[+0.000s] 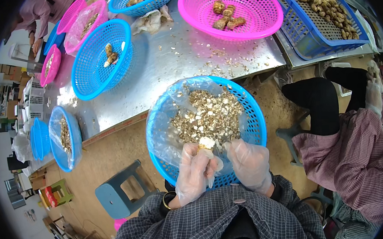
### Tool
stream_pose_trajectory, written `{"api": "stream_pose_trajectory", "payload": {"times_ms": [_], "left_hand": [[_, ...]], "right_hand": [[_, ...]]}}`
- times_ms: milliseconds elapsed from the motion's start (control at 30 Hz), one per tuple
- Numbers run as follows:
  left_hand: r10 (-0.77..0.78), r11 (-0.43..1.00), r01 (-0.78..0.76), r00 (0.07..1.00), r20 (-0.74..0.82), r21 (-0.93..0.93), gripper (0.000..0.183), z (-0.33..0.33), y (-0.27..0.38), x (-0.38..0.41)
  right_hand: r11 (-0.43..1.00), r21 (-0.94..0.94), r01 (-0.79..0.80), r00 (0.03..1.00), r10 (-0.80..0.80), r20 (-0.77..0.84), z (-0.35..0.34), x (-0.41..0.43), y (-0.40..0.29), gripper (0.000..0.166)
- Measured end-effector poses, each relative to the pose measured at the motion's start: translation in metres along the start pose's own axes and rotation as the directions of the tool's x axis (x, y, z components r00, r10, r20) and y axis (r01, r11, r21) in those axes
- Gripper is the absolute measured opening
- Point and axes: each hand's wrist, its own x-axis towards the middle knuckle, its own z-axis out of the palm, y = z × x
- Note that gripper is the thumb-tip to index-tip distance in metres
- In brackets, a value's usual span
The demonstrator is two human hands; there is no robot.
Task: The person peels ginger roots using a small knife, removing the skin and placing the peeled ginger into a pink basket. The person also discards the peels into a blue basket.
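Note:
In front of me a round blue plastic basket (258,114) is lined with a clear plastic bag (164,135). Inside lies a heap of brown and whitish peelings (208,114). My left hand (197,169), in a clear disposable glove, grips a small knobbly tuber piece (206,143) with a pale cut surface, just over the near side of the heap. Close to its right, my right hand (249,164), gloved the same way, has its fingers curled together. Whether anything is held in those right fingers is hidden.
Beyond stands a metal table (160,64) strewn with scraps. On it are a pink basket (230,12) and a blue basket (101,62) with a few brown tubers. A blue crate (323,40) of tubers stands right. A co-worker (350,161) sits right; a stool (123,192) stands left.

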Motion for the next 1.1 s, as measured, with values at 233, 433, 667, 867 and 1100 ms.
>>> {"api": "stream_pose_trajectory", "payload": {"times_ms": [233,433,667,867,1100], "left_hand": [[0.380,0.632,-0.488,0.872,0.308,0.601,0.020,-0.009,0.002,0.006],[-0.315,0.930,0.311,0.949,0.013,-0.195,0.022,0.007,0.020,0.003],[-0.253,0.958,0.269,0.956,0.150,-0.097,0.026,-0.001,0.020,0.005],[-0.344,0.872,0.413,0.899,0.270,-0.263,0.039,-0.005,0.025,0.006],[-0.416,0.581,0.633,0.771,0.483,-0.511,0.051,-0.016,0.014,0.011]], "right_hand": [[0.997,0.046,0.067,0.997,-0.065,-0.045,0.004,0.003,-0.009,0.008],[0.996,0.047,0.077,0.997,-0.077,-0.008,0.000,0.004,-0.010,0.008],[1.000,0.009,0.024,0.999,-0.024,-0.032,0.004,0.004,-0.003,0.006],[0.991,0.076,0.107,0.994,-0.107,-0.004,0.000,0.005,-0.007,0.004],[0.991,0.127,0.028,0.999,-0.025,-0.028,-0.003,0.007,0.004,0.005]]}}
